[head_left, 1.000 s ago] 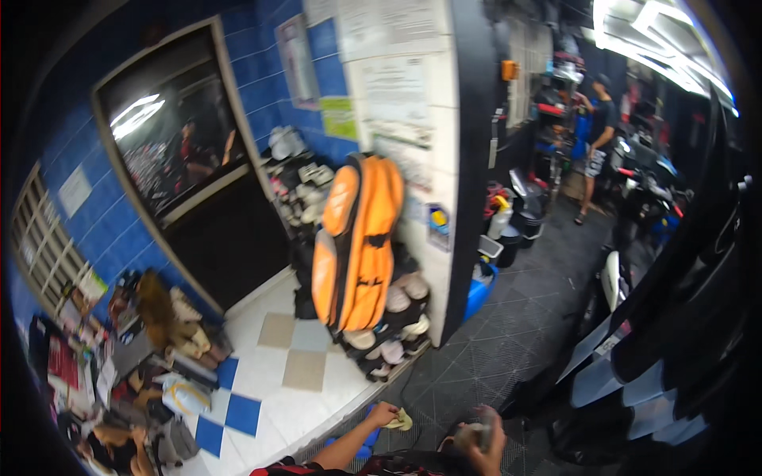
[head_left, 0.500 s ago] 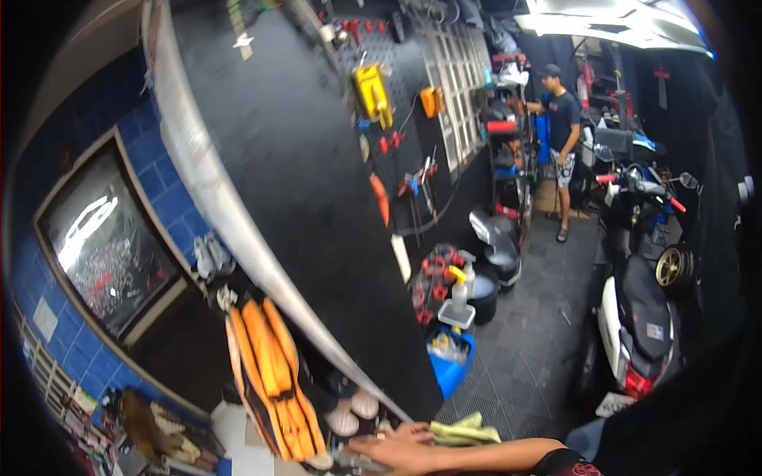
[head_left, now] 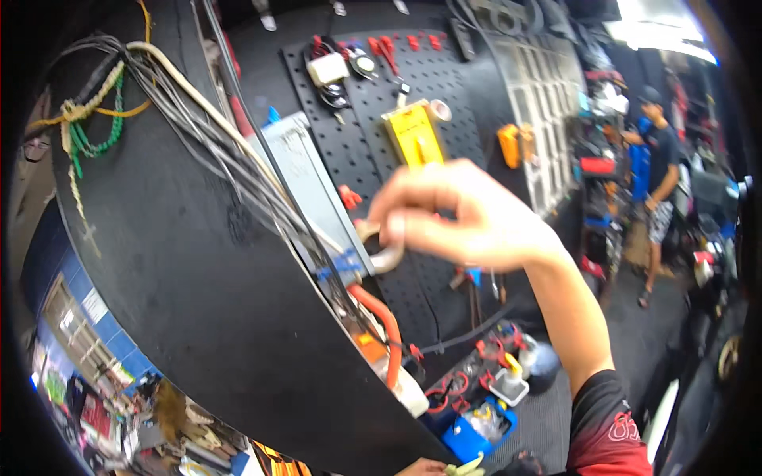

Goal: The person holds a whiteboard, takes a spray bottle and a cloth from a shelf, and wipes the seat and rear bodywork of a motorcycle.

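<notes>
Tan tape roll: pinched by right hand, near grey box.
Yellowish cloth: at left hand, grip unclear.

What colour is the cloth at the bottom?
The cloth by the left hand is pale yellow-green, seen at the lower edge of the head view.

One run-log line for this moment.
right hand: holds beige ring-shaped roll by long grey box; left hand: at pale yellow cloth, partly out of frame; backdrop: black perforated pegboard
</notes>
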### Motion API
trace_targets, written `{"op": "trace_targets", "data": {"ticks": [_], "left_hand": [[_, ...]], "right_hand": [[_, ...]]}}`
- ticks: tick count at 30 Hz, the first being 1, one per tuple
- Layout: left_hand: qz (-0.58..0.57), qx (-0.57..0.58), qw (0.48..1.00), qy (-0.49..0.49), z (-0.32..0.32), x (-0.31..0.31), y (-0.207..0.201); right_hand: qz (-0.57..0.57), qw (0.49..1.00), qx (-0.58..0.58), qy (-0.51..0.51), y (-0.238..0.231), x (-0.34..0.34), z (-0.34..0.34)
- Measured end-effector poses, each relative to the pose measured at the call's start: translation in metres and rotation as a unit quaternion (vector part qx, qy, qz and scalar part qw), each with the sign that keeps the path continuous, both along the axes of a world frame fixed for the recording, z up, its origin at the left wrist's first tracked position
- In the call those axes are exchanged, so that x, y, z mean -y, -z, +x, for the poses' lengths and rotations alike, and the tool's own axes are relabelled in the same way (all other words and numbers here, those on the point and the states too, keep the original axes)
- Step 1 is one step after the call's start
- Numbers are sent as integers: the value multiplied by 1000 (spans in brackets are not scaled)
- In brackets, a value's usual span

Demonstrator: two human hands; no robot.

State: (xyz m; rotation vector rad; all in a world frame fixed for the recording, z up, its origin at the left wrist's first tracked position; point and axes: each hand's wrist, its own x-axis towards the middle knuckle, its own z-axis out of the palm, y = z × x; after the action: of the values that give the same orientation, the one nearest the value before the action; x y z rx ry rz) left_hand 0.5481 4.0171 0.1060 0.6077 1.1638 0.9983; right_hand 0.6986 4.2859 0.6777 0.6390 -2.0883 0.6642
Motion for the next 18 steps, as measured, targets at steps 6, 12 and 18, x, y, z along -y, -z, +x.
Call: {"op": "trace_targets", "data": {"ticks": [6,12,18], "left_hand": [[22,-31,987,-154,3,-64,-64],[24,-65,953,-294,32,-77,-92],[30,-99,901,-422,119,-45,-81]], "right_hand": [[-74,993,-28,-94,-134,-74,-119],[101,990,50,-82,-186,-67,-230],[141,982,-14,-121,-188,-48,-237]]}}
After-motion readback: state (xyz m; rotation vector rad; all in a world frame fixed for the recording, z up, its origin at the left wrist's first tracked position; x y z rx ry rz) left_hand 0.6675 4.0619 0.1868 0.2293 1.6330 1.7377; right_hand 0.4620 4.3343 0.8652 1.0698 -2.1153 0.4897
